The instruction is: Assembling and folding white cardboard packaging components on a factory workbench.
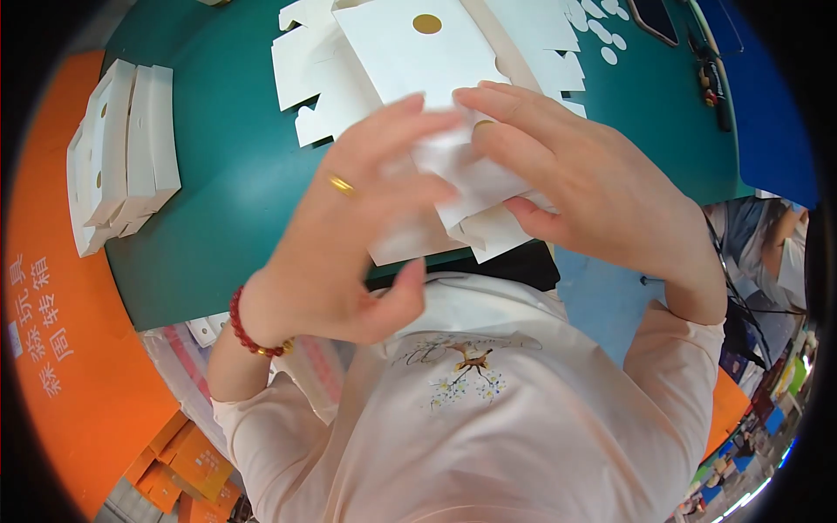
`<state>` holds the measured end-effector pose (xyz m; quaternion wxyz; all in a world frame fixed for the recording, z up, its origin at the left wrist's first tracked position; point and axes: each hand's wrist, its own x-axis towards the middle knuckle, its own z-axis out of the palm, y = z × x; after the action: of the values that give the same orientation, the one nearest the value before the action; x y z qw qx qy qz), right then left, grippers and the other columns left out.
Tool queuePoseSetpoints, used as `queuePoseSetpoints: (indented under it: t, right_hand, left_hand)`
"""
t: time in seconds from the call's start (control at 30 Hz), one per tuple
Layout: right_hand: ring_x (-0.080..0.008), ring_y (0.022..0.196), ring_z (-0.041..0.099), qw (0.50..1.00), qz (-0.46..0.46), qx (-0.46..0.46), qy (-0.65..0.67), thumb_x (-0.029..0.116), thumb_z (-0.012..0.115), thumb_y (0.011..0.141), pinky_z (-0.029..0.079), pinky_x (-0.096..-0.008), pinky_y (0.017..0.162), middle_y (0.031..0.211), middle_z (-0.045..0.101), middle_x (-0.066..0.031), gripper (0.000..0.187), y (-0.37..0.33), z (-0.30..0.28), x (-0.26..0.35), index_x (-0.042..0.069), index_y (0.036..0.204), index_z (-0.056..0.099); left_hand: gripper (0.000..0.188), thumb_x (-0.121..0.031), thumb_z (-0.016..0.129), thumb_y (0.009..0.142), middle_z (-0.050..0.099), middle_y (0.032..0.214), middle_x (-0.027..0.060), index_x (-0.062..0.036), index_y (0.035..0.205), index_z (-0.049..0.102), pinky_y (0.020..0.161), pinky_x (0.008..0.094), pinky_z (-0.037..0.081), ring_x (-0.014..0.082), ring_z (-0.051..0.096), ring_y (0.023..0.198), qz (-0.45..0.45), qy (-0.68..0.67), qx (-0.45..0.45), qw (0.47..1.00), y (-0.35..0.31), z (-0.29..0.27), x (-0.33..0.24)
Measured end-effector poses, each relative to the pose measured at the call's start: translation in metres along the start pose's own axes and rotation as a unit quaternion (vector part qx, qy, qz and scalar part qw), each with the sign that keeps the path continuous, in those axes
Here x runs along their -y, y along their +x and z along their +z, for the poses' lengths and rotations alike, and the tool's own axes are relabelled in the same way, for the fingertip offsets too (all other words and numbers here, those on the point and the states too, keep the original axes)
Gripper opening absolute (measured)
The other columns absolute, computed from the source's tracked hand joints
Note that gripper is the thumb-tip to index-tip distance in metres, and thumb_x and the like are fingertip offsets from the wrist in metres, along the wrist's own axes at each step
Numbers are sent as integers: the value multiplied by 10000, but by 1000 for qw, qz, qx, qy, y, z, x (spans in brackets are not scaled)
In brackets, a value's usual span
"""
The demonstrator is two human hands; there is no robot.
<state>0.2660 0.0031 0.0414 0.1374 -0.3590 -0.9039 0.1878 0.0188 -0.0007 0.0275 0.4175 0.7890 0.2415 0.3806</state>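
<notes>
A small white carton (pixel 466 179), partly folded and blurred, is held over the table's near edge. My right hand (pixel 597 179) grips it from the right, with the fingers over its top and the thumb at its lower side. Smeared by motion, my left hand (pixel 344 218) is on the carton's left, its fingers and thumb spread apart. Its fingertips overlap the carton, and I cannot make out whether they touch it. Just beyond both hands lie flat white carton blanks (pixel 384 52) with notched flaps; the top one bears a gold round spot.
The green table (pixel 218 227) carries a group of folded white cartons (pixel 131 148) at its left edge. Loose white discs (pixel 602 33) and a phone (pixel 654 19) lie at the far right. An orange box (pixel 61 288) borders the table's left side.
</notes>
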Motion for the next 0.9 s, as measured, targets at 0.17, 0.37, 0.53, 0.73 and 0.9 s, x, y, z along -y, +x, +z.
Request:
queuePoseSetpoints:
  t: [0.17, 0.37, 0.53, 0.73, 0.9]
  right_hand:
    - [-280, 1229, 553, 1000, -9, -2, -10, 26, 746, 726, 549, -357, 866, 1420, 495, -91, 466, -2, 2, -5, 72, 1150, 556]
    - [-275, 1221, 561, 1000, -10, 0, -9, 16, 739, 742, 549, -356, 865, 1409, 508, -89, 448, 0, 0, -3, 76, 1149, 562]
    - [-290, 1260, 538, 1000, 9, -3, 19, -13, 730, 729, 534, -358, 905, 1436, 494, -85, 448, -9, 3, -15, 76, 1139, 571]
    - [-365, 1346, 450, 999, -6, 20, 50, -29, 730, 693, 480, -401, 995, 1468, 463, -134, 453, -26, -2, -34, 59, 1103, 558]
    - [-389, 1387, 384, 999, -26, 25, 19, 79, 801, 620, 436, -475, 1033, 1467, 456, -168, 452, -24, -2, -21, 49, 1002, 560]
  left_hand:
    - [268, 2, 675, 609, 431, 1409, 202, -110, 844, 614, 1003, 596, 381, 455, 446, 1301, 29, 260, 148, 954, -1, 10, 3]
    - [323, -102, 803, 604, 450, 1399, 169, -101, 751, 514, 1018, 633, 363, 444, 470, 1288, 66, 280, 97, 953, -1, 18, 11]
    - [401, -156, 814, 619, 504, 1368, 172, -94, 693, 425, 1022, 656, 345, 440, 490, 1276, 60, 298, 52, 951, -5, 32, 14]
    - [408, -187, 818, 646, 574, 1300, 155, -96, 736, 431, 993, 699, 335, 434, 498, 1277, 77, 344, 99, 930, -1, 32, 15]
    - [378, -201, 829, 697, 572, 1309, 130, -93, 755, 472, 988, 693, 337, 436, 485, 1293, 65, 344, 125, 928, 0, 28, 13]
